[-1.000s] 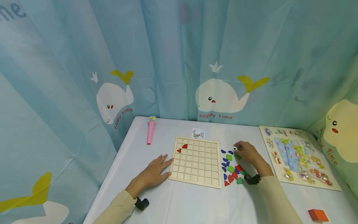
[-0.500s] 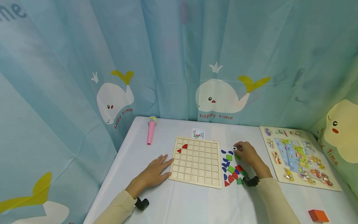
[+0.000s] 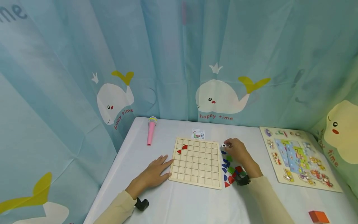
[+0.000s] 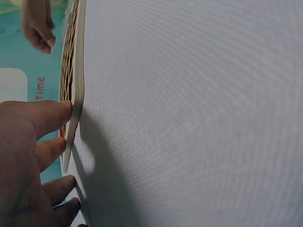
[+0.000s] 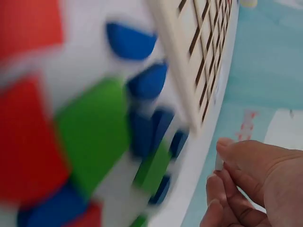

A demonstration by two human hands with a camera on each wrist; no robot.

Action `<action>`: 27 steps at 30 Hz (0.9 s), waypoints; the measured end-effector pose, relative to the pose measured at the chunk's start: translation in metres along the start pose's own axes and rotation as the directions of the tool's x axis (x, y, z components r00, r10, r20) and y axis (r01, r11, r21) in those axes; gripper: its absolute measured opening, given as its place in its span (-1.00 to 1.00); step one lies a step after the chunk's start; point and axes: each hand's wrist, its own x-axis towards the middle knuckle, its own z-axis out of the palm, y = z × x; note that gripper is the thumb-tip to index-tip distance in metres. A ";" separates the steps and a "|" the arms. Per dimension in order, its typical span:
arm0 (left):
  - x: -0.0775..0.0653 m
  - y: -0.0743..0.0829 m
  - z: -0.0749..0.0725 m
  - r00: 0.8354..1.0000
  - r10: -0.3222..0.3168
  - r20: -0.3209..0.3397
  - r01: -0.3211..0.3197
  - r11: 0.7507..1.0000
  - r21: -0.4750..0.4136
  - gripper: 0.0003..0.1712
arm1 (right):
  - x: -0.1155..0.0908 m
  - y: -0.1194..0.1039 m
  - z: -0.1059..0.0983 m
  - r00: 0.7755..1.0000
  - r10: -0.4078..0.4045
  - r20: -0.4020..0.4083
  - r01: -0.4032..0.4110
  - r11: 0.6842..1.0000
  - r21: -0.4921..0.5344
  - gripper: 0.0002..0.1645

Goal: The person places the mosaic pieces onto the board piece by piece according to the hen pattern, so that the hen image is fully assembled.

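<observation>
My right hand [image 3: 236,150] pinches a small white round piece [image 3: 223,145] with a black dot, like an eye, between thumb and fingers. It is beside the upper right corner of the wooden grid board [image 3: 195,160]. Spread out flat, my left hand [image 3: 154,171] touches the board's left edge with its fingertips; the left wrist view shows the thumb [image 4: 59,113] at that edge. Two red pieces sit in upper left cells: a quarter circle [image 3: 185,147] and a triangle [image 3: 179,151]. Blue half circles [image 5: 132,42] and green squares [image 5: 94,132] lie right of the board.
A small pattern card [image 3: 198,134] lies behind the board. A pink toy microphone [image 3: 150,132] is at the back left. To the right lies a wooden picture puzzle [image 3: 283,165], and an orange-red block [image 3: 318,216] is at the front right.
My right hand has moved left toward the board's upper right corner, carrying the white eye piece. My left hand and the red pieces have stayed put.
</observation>
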 end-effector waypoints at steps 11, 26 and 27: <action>0.000 0.000 -0.001 1.000 -0.005 -0.007 0.004 1.000 -0.009 -0.30 | -0.006 -0.075 0.048 0.975 -0.220 0.033 0.220 0.975 -0.005 -0.72; 0.000 -0.001 0.001 1.000 0.008 -0.002 -0.008 1.000 -0.001 -0.30 | -0.005 -0.126 0.102 0.969 -0.246 0.009 0.246 0.967 -0.059 -0.77; 0.000 -0.001 0.001 1.000 0.009 -0.003 -0.009 1.000 -0.001 -0.30 | -0.004 -0.128 0.103 0.971 -0.239 0.017 0.240 0.969 -0.064 -0.77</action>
